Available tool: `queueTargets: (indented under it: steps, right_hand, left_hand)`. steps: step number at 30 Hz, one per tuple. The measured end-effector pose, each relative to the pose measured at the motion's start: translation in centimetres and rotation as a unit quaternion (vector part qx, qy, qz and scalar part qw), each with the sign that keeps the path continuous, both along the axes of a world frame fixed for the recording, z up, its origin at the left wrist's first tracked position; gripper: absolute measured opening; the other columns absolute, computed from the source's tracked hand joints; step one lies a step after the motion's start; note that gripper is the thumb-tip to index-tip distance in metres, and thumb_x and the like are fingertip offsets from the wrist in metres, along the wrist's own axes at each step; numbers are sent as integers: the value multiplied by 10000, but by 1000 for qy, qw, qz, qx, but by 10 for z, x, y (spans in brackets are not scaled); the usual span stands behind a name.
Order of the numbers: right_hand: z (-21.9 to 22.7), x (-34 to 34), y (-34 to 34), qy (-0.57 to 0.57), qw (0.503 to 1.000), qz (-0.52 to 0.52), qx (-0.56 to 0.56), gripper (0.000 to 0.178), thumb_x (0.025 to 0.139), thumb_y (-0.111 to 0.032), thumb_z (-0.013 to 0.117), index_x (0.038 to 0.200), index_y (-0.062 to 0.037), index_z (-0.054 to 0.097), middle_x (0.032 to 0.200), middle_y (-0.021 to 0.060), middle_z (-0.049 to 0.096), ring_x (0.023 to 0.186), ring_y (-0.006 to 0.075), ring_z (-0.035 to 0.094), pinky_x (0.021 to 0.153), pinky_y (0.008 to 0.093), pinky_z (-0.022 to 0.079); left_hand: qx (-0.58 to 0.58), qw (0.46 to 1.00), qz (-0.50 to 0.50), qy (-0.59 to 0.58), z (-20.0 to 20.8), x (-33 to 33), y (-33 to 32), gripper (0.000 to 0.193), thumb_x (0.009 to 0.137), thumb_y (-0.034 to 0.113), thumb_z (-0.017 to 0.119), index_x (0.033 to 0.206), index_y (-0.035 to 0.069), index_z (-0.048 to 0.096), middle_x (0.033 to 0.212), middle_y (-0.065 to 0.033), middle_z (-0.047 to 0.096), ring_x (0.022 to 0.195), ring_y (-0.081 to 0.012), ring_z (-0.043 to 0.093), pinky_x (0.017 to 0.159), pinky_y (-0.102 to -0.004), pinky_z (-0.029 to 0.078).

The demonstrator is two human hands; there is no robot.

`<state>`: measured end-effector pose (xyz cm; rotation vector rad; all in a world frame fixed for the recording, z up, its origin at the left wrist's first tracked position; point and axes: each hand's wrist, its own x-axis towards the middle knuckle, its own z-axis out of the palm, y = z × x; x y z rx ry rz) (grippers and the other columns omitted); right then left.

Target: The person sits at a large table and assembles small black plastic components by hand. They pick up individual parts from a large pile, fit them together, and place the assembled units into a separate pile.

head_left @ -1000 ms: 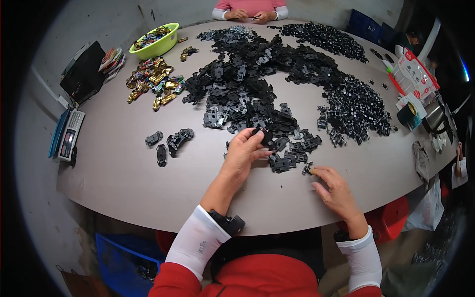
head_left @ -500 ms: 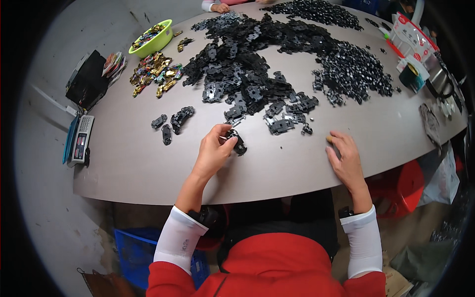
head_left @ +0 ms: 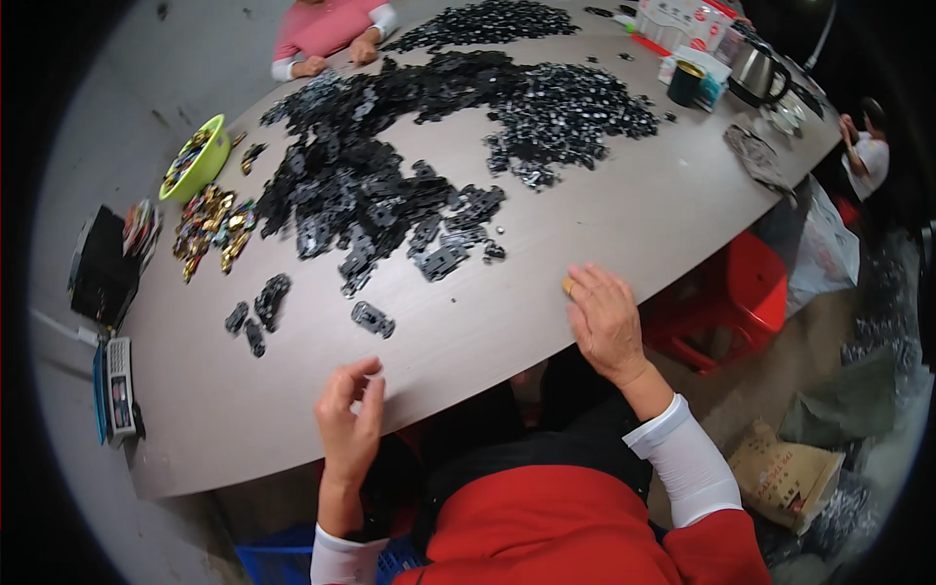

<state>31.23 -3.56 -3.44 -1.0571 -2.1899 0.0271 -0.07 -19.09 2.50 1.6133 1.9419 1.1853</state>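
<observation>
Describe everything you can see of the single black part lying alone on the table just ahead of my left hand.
The lone black part is a small, flat, oblong piece, seemingly dark plastic or metal with paler glints. It lies flat and slantwise on the pale wood-look table, apart from the big black heap. Nothing touches it; the left hand hovers nearer the table's edge, short of it.

A small assembly workshop: black plastic parts heaped across a shared worktable beside a scale.
</observation>
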Motion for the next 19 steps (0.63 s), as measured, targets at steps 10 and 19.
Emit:
queueTargets:
  steps: [10, 19]
  right_hand:
    - [-65, 58, -85, -118, 975, -132, -134, 497, 853, -173, 641, 1315, -49, 506, 1508, 153, 339, 1337, 364, 388, 1089, 482, 331]
    - [-70, 126, -145, -55, 822, -388, -415, 709, 931, -381, 563, 1521, -146, 246, 1601, 165, 140, 1343, 449, 357, 1028, 538, 409]
  left_hand:
    - [-63, 941, -319, -99, -36, 91, 9, 187, 840, -48, 666, 1019, 4, 663, 899, -108, 690, 758, -177, 669, 672, -268, 519]
    - [-266, 867, -392, -156, -66, 96, 44, 249, 930, 48, 611, 1165, -33, 613, 969, -121, 705, 895, -168, 664, 790, -275, 534]
